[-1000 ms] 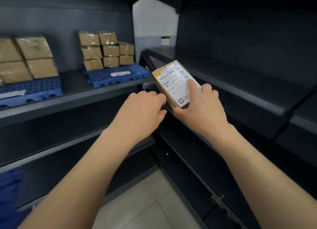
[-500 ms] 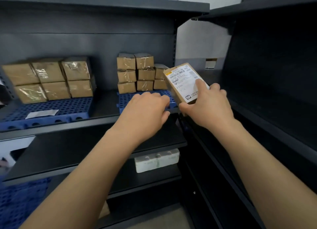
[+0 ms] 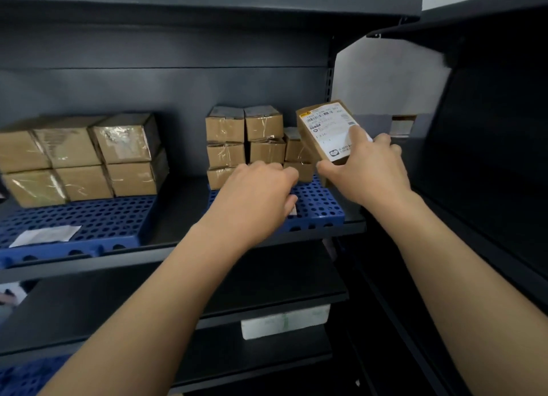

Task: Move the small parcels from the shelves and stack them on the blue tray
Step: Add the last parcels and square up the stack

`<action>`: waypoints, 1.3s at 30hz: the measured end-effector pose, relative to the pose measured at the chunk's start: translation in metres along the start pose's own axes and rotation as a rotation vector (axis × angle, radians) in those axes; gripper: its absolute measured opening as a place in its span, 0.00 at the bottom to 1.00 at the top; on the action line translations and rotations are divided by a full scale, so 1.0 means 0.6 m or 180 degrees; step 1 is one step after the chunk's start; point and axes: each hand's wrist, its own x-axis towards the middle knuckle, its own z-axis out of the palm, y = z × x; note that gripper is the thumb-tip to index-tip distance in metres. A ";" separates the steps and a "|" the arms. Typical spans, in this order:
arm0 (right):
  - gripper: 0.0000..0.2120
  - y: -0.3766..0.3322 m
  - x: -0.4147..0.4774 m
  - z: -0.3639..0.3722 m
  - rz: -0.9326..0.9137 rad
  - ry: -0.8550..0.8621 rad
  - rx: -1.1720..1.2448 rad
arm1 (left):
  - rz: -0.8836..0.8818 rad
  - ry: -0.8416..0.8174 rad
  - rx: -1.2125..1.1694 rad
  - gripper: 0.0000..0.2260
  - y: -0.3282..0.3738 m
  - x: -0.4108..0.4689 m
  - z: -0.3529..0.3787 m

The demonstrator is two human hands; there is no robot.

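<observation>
My right hand (image 3: 366, 170) grips a small brown parcel (image 3: 323, 128) with a white shipping label, held tilted above the right end of a blue perforated tray (image 3: 318, 204). On that tray stands a stack of small taped parcels (image 3: 246, 142), several in rows. My left hand (image 3: 258, 194) hovers over the tray's front with fingers curled down, just before the stack; whether it holds anything cannot be seen. A white slip peeks out under its fingers.
A second blue tray (image 3: 89, 220) to the left carries larger taped boxes (image 3: 83, 155) and a white paper slip (image 3: 44, 235). Dark metal shelves run above and below. A white box (image 3: 284, 321) lies on a lower shelf. An empty dark rack stands on the right.
The view has swung left and up, bringing the trays nearer and centred. Both hands have come forward over the right blue tray, the right one carrying the labelled parcel along.
</observation>
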 end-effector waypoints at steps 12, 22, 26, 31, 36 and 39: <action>0.37 -0.036 0.184 0.081 0.0193 -0.0150 0.0045 | 0.0258 -0.0135 -0.0077 0.09 -0.099 0.156 0.065; 0.38 -0.034 0.295 0.124 -0.0156 -0.0314 0.0198 | 0.0125 -0.0043 -0.0019 0.10 -0.120 0.209 0.097; 0.39 -0.034 0.326 0.142 -0.0245 -0.0477 0.0123 | 0.0102 0.0010 0.0079 0.11 -0.120 0.222 0.102; 0.39 -0.042 0.349 0.157 -0.0397 -0.0555 0.0088 | 0.0028 -0.0053 0.0186 0.12 -0.118 0.224 0.117; 0.42 -0.047 0.366 0.171 -0.0476 -0.0624 0.0051 | -0.0023 -0.0127 0.0250 0.12 -0.121 0.231 0.130; 0.42 -0.047 0.371 0.176 -0.0535 -0.0539 0.0057 | -0.0022 -0.0106 0.0231 0.11 -0.123 0.236 0.137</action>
